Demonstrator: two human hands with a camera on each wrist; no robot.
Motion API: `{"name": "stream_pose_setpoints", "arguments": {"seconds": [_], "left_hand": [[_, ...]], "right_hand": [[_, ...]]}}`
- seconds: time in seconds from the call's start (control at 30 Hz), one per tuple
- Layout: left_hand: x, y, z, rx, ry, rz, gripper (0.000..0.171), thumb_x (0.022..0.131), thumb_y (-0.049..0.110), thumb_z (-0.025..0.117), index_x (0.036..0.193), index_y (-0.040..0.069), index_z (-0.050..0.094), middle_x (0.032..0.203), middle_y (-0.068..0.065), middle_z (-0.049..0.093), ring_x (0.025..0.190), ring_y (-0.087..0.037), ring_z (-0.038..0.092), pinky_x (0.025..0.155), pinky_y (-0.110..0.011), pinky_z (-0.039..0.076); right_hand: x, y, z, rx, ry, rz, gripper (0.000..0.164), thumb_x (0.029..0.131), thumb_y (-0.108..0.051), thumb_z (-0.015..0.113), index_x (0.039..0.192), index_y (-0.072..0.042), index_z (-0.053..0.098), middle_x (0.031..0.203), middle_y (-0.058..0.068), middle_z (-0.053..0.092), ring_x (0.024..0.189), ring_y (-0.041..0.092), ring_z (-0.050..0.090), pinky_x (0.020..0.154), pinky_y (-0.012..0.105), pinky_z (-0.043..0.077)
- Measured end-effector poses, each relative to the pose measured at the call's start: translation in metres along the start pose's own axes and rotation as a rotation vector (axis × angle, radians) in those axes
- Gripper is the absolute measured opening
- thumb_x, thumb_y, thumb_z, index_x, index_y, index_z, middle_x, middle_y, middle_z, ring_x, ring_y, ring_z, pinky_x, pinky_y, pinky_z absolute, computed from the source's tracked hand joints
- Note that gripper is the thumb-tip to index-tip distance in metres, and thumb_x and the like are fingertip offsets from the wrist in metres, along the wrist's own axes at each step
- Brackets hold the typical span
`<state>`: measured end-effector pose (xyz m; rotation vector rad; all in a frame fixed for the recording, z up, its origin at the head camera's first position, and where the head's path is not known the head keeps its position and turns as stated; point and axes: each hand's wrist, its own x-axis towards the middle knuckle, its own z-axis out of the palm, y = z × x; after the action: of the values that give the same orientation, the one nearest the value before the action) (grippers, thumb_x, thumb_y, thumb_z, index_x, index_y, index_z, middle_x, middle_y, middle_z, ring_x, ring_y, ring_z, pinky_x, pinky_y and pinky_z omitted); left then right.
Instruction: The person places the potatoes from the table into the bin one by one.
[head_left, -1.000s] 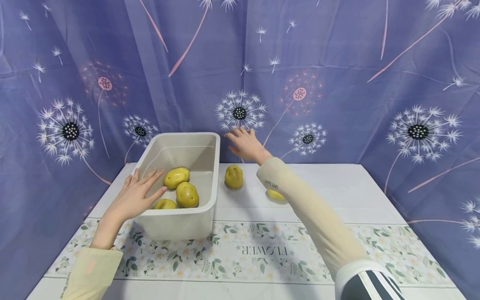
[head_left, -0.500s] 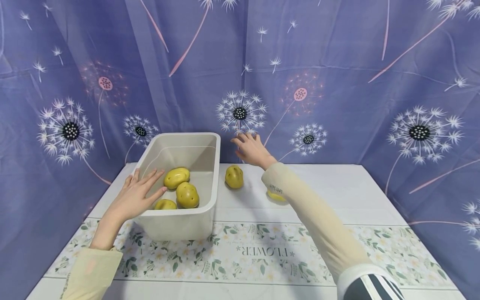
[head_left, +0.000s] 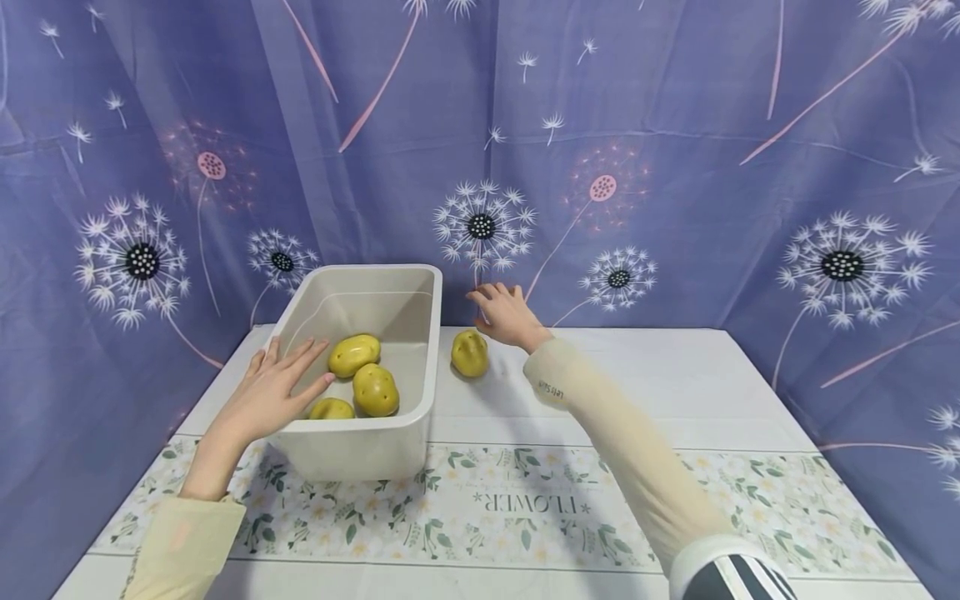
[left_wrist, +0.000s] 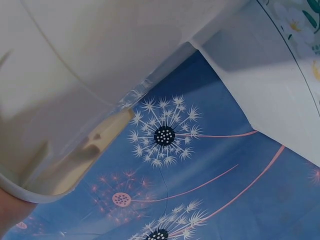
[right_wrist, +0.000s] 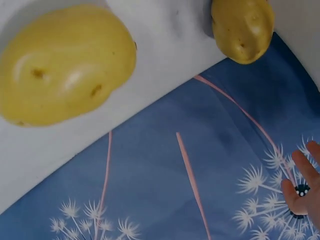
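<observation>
My left hand point(head_left: 273, 392) rests on the left rim of a light grey bin point(head_left: 360, 450), fingers spread and straight. Inside the bin lie three yellow potatoes: one at the back point(head_left: 354, 356), one in the middle point(head_left: 376, 390) and a partly hidden one at the front point(head_left: 332, 408). Just right of the bin, another potato point(head_left: 470, 354) sits on the table. My right hand point(head_left: 506, 315) hovers above and to the right of it, fingers loosely bent and holding nothing. A further potato point(right_wrist: 67, 65) shows large in the right wrist view; my sleeve hides it in the head view.
A white table cover point(head_left: 645, 392) with a flowery band point(head_left: 517, 533) lies beneath everything. Behind the table and at both sides hangs a purple-blue curtain point(head_left: 390, 192) with dandelions. The bin's near-vertical right wall stands between the inner and outer potatoes.
My right hand has come down and to the right, closer to the table. The sleeve now covers the potato that was partly visible under it. My left hand has stayed put.
</observation>
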<state>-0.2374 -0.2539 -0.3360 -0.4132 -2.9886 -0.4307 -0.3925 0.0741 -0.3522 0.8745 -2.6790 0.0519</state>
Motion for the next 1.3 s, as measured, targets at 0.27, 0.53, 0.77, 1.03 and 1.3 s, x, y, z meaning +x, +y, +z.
{"name": "stream_pose_setpoints", "arguments": {"seconds": [0.27,0.53,0.77,1.03,1.3], "left_hand": [[-0.001,0.001,0.000,-0.003,0.001,0.003,0.065,0.091,0.052,0.036,0.143,0.015,0.024,0.146,-0.021,0.022,0.131,-0.052,-0.002,0.104,-0.064,0.000],[-0.001,0.002,0.000,-0.002,0.002,0.009,0.066,0.090,0.053,0.036,0.143,0.016,0.024,0.145,-0.021,0.023,0.131,-0.052,-0.002,0.104,-0.064,0.000],[-0.001,0.002,-0.001,-0.001,0.003,0.009,0.064,0.091,0.051,0.037,0.143,0.015,0.024,0.145,-0.021,0.023,0.131,-0.052,-0.001,0.104,-0.064,0.000],[0.000,0.003,-0.001,-0.007,0.010,0.004,0.063,0.091,0.049,0.038,0.142,0.014,0.025,0.145,-0.021,0.023,0.130,-0.053,-0.001,0.104,-0.065,0.000],[0.000,0.001,0.000,-0.004,0.014,0.005,0.063,0.091,0.050,0.038,0.142,0.015,0.025,0.145,-0.021,0.023,0.130,-0.054,0.000,0.104,-0.065,0.001]], "right_hand": [[-0.005,-0.006,0.020,0.025,-0.067,0.036,0.046,0.085,-0.028,0.058,0.127,-0.013,0.048,0.130,0.010,0.046,0.114,0.026,0.043,0.088,0.047,0.035],[-0.010,-0.012,0.034,0.041,-0.105,0.059,0.048,0.085,-0.031,0.058,0.128,-0.013,0.048,0.132,0.011,0.044,0.117,0.028,0.042,0.088,0.047,0.034],[-0.012,-0.015,0.045,0.026,-0.118,0.046,0.050,0.084,-0.034,0.058,0.128,-0.014,0.048,0.134,0.011,0.043,0.117,0.028,0.042,0.087,0.045,0.035],[-0.011,-0.019,0.054,0.055,-0.118,0.044,0.050,0.083,-0.032,0.059,0.128,-0.013,0.048,0.133,0.012,0.044,0.118,0.027,0.043,0.087,0.047,0.038],[-0.012,-0.020,0.064,0.084,-0.156,0.056,0.052,0.082,-0.033,0.059,0.130,-0.016,0.045,0.136,0.012,0.042,0.125,0.032,0.039,0.092,0.055,0.036]]}}
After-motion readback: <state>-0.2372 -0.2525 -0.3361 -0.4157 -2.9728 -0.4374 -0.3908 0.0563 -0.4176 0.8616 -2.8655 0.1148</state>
